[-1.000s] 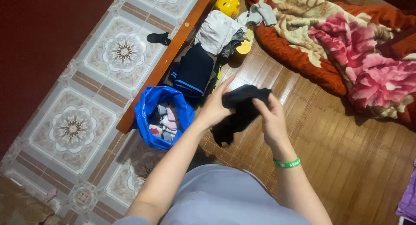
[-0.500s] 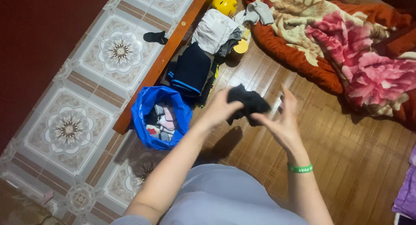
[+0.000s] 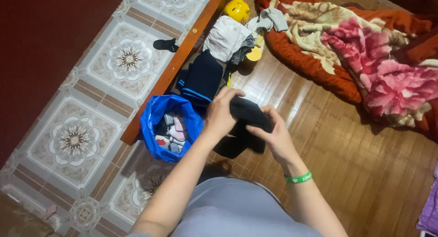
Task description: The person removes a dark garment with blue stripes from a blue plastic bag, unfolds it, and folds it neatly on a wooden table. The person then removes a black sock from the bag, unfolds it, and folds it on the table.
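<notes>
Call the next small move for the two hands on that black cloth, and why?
Probably finish the fold: both hands, left hand and right hand, grip the black garment, which is bunched on top with a loose part hanging below. Tucking that part up looks likely before it goes toward the open blue bag beside it.

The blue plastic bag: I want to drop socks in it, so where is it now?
Head view: the blue plastic bag sits open on the floor left of the left hand, beside the wooden rail.
</notes>
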